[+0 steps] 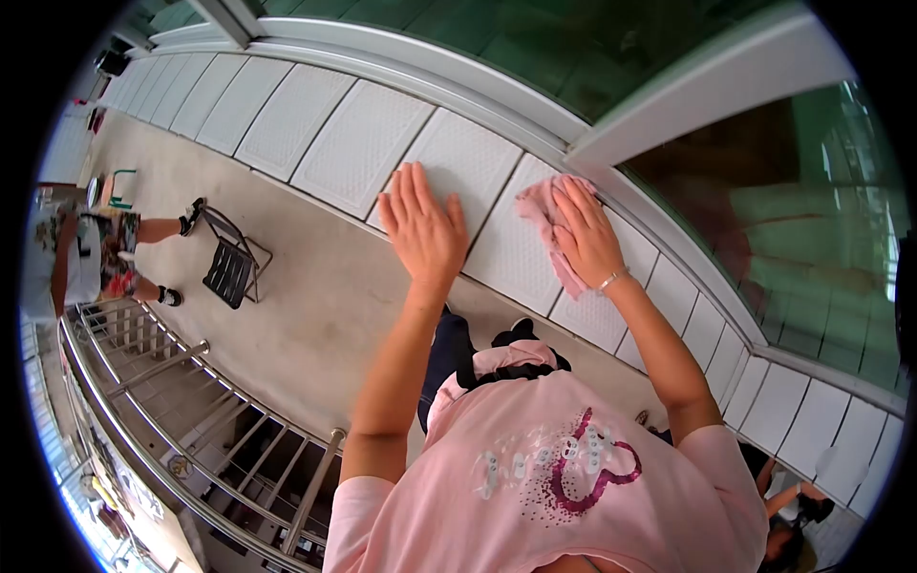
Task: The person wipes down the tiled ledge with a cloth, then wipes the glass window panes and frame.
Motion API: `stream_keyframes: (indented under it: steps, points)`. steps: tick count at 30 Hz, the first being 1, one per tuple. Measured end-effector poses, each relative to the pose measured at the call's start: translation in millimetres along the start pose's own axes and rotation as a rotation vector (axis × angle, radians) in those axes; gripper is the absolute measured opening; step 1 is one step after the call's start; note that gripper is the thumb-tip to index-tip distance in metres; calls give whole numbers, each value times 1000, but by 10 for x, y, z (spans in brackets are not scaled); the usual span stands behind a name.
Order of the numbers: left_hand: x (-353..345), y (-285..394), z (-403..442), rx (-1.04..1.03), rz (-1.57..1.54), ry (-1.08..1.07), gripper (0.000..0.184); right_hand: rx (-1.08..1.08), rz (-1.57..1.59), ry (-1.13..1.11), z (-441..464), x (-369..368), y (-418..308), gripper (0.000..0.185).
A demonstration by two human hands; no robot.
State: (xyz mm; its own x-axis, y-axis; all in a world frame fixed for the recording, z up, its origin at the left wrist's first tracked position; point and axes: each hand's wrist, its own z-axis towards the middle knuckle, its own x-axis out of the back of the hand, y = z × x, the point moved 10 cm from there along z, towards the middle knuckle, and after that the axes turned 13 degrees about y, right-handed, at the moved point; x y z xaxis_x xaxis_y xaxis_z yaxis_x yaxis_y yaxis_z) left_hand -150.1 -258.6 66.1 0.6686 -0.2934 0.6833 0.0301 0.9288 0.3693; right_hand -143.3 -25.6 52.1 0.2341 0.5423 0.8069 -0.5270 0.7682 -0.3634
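Pink shirt (535,468), then pink cloth (543,204) beneath flattened right hand (589,237), left hand (426,231) (outstretched) well apart.

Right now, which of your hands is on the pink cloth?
The right hand, with the bracelet, lies on the pink cloth; the left hand has no cloth beneath.

A crumpled pink cloth (541,202) lies on the white tiled ledge (499,246), bunched in soft folds beneath the person's right hand (586,235), one end trailing.
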Motion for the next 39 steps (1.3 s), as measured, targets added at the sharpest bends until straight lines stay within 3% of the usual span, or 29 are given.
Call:
stream_keyframes:
  steps: [15, 21, 23, 25, 29, 31, 37, 39]
  points:
    - [306, 52, -66, 124, -256, 80, 59, 271, 26, 116, 1806, -1404, -1089, 54]
    - [249, -141, -158, 156, -338, 227, 60, 379, 153, 121, 1585, -1503, -1363, 50]
    - [248, -199, -159, 147, -323, 259, 59, 503, 112, 50, 1292, -1365, -1447, 51]
    - [320, -326, -62, 133, -344, 304, 59, 283, 401, 69, 1036, -992, -1401, 47]
    - [288, -664, 18, 185, -184, 252, 60, 281, 251, 138, 343, -528, -1247, 32]
    - [205, -661, 44, 154, -176, 251, 58, 169, 248, 128, 9, -104, -963, 31]
    - [-76, -465, -74, 102, -26, 169, 55, -91, 90, 15, -837, 704, 408, 32]
    - [-115, -485, 20, 96, -27, 162, 56, -413, 316, -113, -621, 1008, 640, 32]
